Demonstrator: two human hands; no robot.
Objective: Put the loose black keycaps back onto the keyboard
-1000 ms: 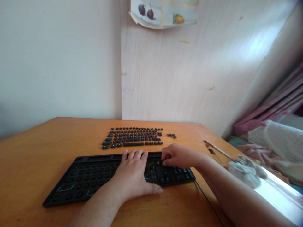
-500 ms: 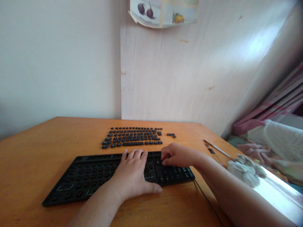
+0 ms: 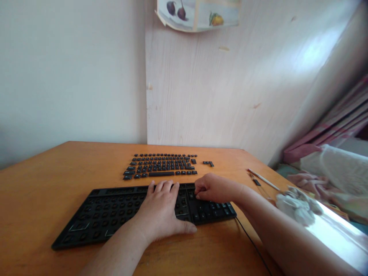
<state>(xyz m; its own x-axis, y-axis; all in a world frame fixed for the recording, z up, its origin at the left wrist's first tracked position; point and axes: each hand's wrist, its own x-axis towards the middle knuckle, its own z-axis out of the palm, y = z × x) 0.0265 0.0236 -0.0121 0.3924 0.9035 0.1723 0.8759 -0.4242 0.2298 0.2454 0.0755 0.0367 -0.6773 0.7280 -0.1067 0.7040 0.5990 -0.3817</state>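
Note:
A black keyboard lies on the wooden table, its left and middle parts bare of keycaps and its number pad still holding several. My left hand rests across the middle of it, fingers spread and thumb out to the right. Over the upper number pad, my right hand has its fingers curled and pressed together; whatever they grip is hidden. Beyond the keyboard, loose black keycaps are laid out in rows, with a long space bar at the front. A small group of keycaps sits to their right.
A thin brush-like stick and a small dark-handled tool lie toward the right edge. Near them is a crumpled pale cloth. The keyboard's cable runs off the front. A wall stands behind the table.
Both hands stay almost in place. The right hand has shifted very slightly to the left over the number pad, its fingers still curled.

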